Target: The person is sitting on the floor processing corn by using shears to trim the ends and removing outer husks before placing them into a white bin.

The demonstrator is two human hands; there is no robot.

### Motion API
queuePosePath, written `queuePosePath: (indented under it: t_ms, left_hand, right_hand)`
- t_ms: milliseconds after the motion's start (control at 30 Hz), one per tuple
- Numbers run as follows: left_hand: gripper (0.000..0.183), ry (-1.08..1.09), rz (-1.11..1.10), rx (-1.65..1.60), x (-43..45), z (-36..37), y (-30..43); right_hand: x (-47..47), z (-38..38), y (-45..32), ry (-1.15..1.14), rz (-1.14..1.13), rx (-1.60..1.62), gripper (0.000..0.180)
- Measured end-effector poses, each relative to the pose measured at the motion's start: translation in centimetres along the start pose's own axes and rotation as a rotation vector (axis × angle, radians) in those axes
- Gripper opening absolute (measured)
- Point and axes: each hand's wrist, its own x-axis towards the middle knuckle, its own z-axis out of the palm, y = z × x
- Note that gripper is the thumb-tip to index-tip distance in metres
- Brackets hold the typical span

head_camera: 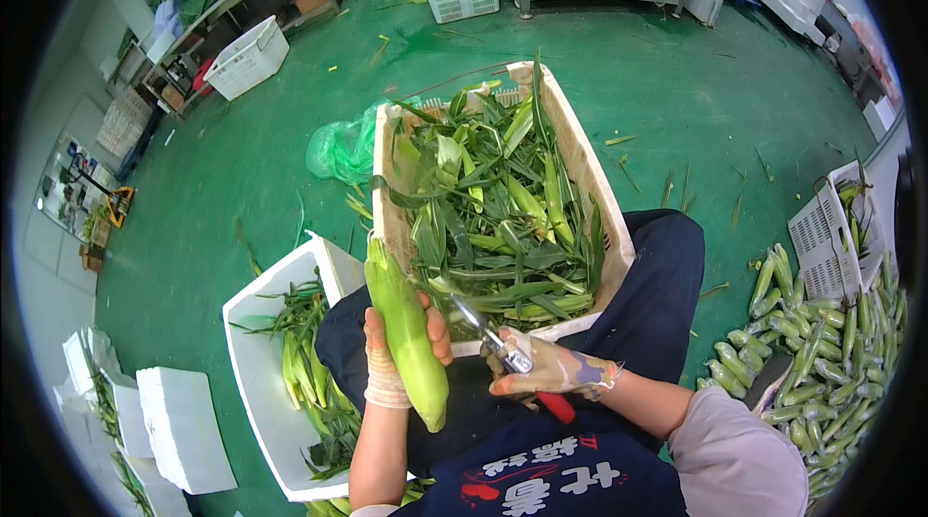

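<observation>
My gloved left hand [391, 357] grips an ear of corn [406, 336] in its green husk, tilted with its pale, trimmed-looking lower end towards me. In my right hand [544, 365], which wears a stained glove, is a metal hand tool [511, 354] with a red handle, probably pruning shears; its front part is blurred. The tool's tip points away from me, a little to the right of the ear. Just beyond both hands stands a white plastic crate [586, 173], between my knees, heaped with loose corn husks and leaves [500, 227].
On my left, a white foam box [254, 372] holds corn with leaves. Plastic-wrapped corn ears [819, 365] are piled at right beside a tipped white crate [815, 234]. A green plastic bag [344, 147] touches the crate's far-left side. Leaf scraps litter the green floor [696, 104].
</observation>
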Motion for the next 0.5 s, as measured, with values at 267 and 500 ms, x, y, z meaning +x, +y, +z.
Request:
queuePosePath:
  t_ms: [267, 500]
  left_hand:
    - [0.072, 0.123, -0.033, 0.246, -2.0, -0.1, -1.7]
    - [0.077, 0.056, -0.101, 0.381, -3.0, 0.4, -1.7]
  right_hand:
    - [0.5, 2.3, -1.6, 0.149, -0.048, -0.239, 0.056]
    - [-0.8, 3.8, -2.0, -0.04, 0.081, 0.364, 0.044]
